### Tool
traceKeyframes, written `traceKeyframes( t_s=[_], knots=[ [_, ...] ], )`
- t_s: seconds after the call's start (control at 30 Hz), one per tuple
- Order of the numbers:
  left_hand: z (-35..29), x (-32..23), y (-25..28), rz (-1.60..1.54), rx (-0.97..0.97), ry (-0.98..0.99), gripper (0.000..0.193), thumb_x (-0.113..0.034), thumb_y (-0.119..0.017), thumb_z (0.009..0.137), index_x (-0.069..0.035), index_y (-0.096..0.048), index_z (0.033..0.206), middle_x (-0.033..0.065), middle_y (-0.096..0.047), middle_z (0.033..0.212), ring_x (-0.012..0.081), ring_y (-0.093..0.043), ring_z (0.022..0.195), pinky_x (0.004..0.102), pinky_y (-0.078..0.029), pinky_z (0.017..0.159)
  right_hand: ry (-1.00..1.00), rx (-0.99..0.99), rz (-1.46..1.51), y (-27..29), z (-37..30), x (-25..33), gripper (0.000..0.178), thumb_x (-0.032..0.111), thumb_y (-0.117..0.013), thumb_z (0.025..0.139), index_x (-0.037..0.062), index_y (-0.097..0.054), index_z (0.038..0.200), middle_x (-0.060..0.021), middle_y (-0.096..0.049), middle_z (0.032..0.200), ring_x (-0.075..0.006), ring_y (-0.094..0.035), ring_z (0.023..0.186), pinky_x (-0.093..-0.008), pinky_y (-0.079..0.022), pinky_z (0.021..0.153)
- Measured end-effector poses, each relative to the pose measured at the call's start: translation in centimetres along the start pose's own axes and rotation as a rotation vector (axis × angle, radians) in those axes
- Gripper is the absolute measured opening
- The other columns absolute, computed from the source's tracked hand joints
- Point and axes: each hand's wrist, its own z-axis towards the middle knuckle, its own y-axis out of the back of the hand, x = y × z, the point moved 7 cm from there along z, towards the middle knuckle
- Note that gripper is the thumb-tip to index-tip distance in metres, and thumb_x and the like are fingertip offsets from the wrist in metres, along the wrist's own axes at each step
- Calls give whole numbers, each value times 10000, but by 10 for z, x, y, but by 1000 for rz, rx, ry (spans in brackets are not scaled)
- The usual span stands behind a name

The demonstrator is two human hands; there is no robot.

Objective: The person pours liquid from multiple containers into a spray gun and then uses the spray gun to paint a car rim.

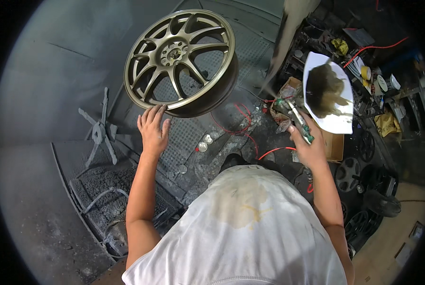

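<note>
A bronze-gold alloy wheel (176, 97) with several slim spokes is tilted in front of me; what supports it is hidden. My left hand (153, 127) is at the wheel's near lower edge, its stretched fingertips against or just beside the rim, the thumb apart. To the right, my right hand (311, 148) is closed around a silver spray gun (295, 114) with green parts, its nozzle end pointing up and left. Just beyond that hand is a white sheet (344, 119) smeared with dark bronze paint; whether it touches the gun I cannot tell.
A red hose (275, 150) runs along the dirty floor near my feet. A cardboard box (335, 145) stands below the white sheet. Cluttered shelves with tape rolls (366, 72) line the right, above dark wheels (348, 173). At left is a grey, paint-crusted spoked stand (98, 133).
</note>
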Motion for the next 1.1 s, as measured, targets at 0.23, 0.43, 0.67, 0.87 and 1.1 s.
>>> traceKeyframes(
  t_s=[0.23, 0.43, 0.67, 0.87, 1.1],
  knots=[
    [1, 10, -1, 23, -17, 8, 436, -269, -609, 952, -183, -610, 1379, 47, -581, 1407, 298, -456, 1367, 581, -224, 1181, -24, 423, 179, -64, -33, -8, 485, 184, -708, 940, -4, -583, 1369, -30, -680, 932, -91, -606, 732, -270, -514, 700],
    [2, 21, 0, 40, -4, 8, 420, -265, -610, 955, -191, -619, 1369, 33, -583, 1413, 289, -456, 1370, 577, -216, 1189, -29, 230, -40, -46, -27, -15, 336, 313, -719, 929, 29, -708, 1110, -197, -727, 997, -355, -691, 960, -407, -513, 889],
    [4, 48, 4, 90, 22, -34, 412, -255, -595, 970, -197, -611, 1377, 6, -587, 1424, 277, -447, 1387, 555, -193, 1208, -42, 89, 40, 7, -6, -17, 481, 141, -663, 945, 4, -571, 1397, -6, -627, 845, -87, -575, 705, -262, -496, 672],
    [14, 76, 10, 164, 64, -25, 380, -266, -511, 1021, -192, -613, 1379, 16, -572, 1444, 278, -433, 1401, 515, -180, 1217, -112, 43, -96, 29, -10, -19, 376, 263, -688, 959, 9, -675, 1237, -101, -726, 970, -178, -659, 899, -350, -502, 843],
    [-54, 159, 11, 47, -400, 623, 494, -380, -450, 1057, -51, -560, 1408, 203, -588, 1409, 392, -522, 1325, 443, -391, 1106, 20, 547, 378, 8, -61, 11, 555, 172, -682, 939, -42, -522, 1425, -39, -678, 984, -90, -617, 791, -226, -494, 623]
  ],
)
